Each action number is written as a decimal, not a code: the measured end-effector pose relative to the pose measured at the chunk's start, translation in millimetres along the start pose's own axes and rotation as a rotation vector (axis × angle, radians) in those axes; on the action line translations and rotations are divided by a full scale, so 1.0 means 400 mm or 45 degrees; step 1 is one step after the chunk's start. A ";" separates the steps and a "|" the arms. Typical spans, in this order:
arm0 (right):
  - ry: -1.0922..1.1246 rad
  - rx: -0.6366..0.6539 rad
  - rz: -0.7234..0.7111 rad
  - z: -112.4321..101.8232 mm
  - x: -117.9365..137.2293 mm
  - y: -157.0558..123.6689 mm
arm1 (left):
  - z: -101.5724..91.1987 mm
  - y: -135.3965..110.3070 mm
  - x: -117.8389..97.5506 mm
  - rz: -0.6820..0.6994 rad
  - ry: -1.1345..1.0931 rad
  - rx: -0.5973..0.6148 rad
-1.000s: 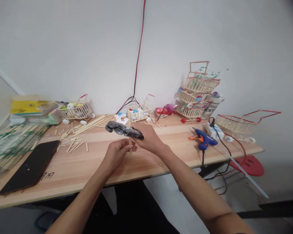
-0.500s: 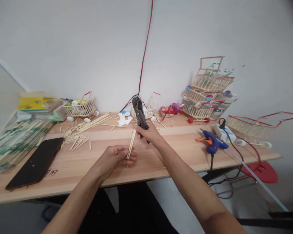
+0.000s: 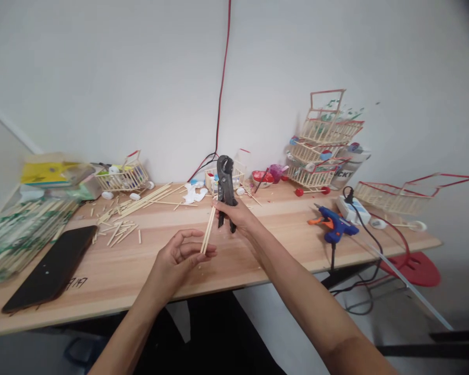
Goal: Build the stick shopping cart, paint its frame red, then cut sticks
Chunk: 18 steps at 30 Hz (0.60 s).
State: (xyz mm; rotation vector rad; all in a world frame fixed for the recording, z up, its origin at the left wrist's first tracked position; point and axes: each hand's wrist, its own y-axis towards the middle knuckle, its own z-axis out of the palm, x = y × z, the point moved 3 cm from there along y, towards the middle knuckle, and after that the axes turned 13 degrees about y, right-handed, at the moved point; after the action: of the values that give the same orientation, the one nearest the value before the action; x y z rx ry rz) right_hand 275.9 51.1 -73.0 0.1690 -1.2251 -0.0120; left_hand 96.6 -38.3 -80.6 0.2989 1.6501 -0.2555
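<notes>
My left hand [image 3: 177, 258] pinches the lower end of a few thin wooden sticks [image 3: 208, 230] between thumb and fingers, above the wooden table [image 3: 258, 250]. The sticks lean up and to the right. My right hand [image 3: 236, 216] grips the handles of black cutting pliers [image 3: 224, 182], which stand upright with the jaws at the top. The pliers are just right of the sticks' upper end, close to it.
Loose sticks [image 3: 136, 208] litter the table's left middle, beside a black phone [image 3: 49, 268] and bagged sticks [image 3: 19, 234]. Small stick carts [image 3: 121, 177] stand by the wall, and a stack of carts [image 3: 324, 146] at the right. A blue glue gun [image 3: 334, 225] and power strip [image 3: 349, 208] lie right.
The pliers have turned from lying across, over the sticks, to standing upright. My left hand with the sticks has lowered slightly and its fingers have loosened.
</notes>
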 end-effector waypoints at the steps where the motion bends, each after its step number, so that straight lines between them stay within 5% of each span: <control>1: 0.022 -0.003 0.006 0.000 -0.002 0.000 | 0.000 -0.001 0.000 0.007 0.001 -0.013; 9: -0.081 -0.021 -0.019 0.017 0.008 -0.017 | 0.002 -0.001 0.001 -0.124 -0.119 0.157; 18: -0.338 0.118 -0.072 0.045 0.005 -0.034 | 0.029 0.069 -0.022 -0.100 -0.008 -0.001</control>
State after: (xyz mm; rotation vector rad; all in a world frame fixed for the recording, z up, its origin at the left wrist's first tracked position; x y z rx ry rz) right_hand 260.9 35.4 -67.2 0.2898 -1.4861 -0.0271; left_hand 117.7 -16.9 -72.8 0.2324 1.6577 -0.3148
